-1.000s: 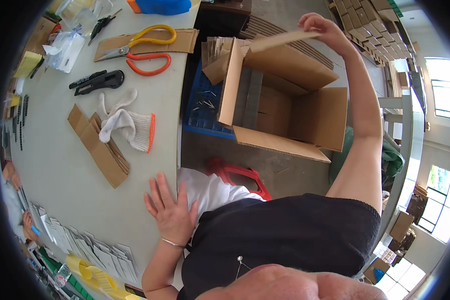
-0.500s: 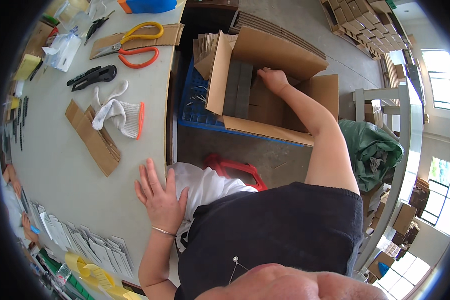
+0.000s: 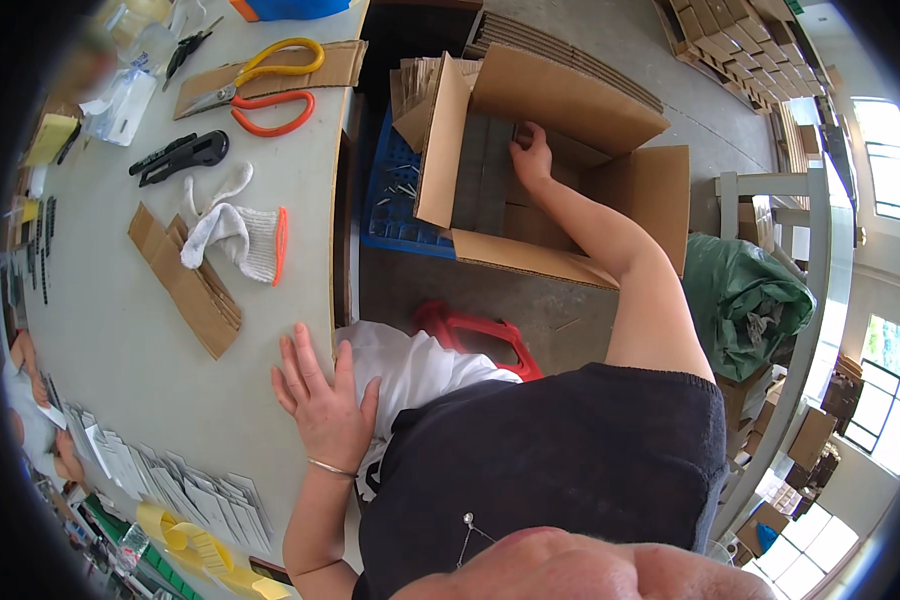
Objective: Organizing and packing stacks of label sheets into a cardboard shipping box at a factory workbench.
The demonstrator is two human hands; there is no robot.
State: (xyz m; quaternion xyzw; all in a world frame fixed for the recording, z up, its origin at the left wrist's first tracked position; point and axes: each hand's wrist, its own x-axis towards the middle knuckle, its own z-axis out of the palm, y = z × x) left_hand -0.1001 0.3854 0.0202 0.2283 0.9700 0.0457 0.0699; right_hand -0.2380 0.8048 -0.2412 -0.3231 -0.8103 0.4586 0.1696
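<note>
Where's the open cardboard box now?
In the head view, the open cardboard box is upper centre, just right of the table, with the right hand inside.

A head-worn wide fisheye over there aims down past the person's chest (image 3: 560,450), the near bench (image 3: 180,400) filling its left, an open carton (image 3: 570,100) right of centre, far windows (image 3: 882,155) along its right rim.
</note>
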